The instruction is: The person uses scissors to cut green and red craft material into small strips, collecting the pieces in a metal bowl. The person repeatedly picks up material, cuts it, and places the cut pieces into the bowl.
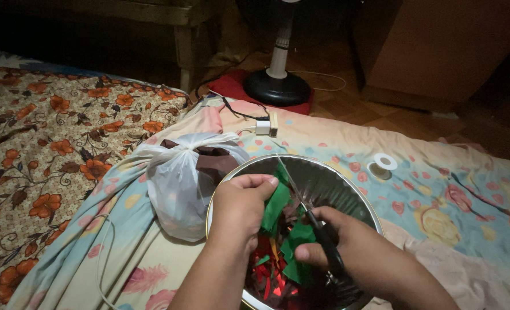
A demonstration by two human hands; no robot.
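Both forearms come up from the bottom edge of the view and meet over a round metal basin [346, 192]. Closed in a pinch, the left hand [240, 209] grips the top edge of a green paper strip [276, 205], thumb and fingers curled, the wrist bent slightly down. Wrapped shut around the dark handles of a pair of scissors [315, 221], the right hand [332, 241] holds them with the blades angled up and away, touching the strip. That strip looks thin, light and limp (it would likely tear or fold easily), so a hold near the edge, close to the blades, seems the surest way to keep it taut. Below it, inside the basin, lies a heap of red and green scraps [278, 270].

Just beside the basin on the left sits 1 knotted white plastic bag [180, 183] with something brown showing at its top. Further out, on the flowered bedsheet [456, 195], lie a roll of tape [382, 165] and a small white plug [266, 126]. A fan base [276, 86] stands on the floor beyond.
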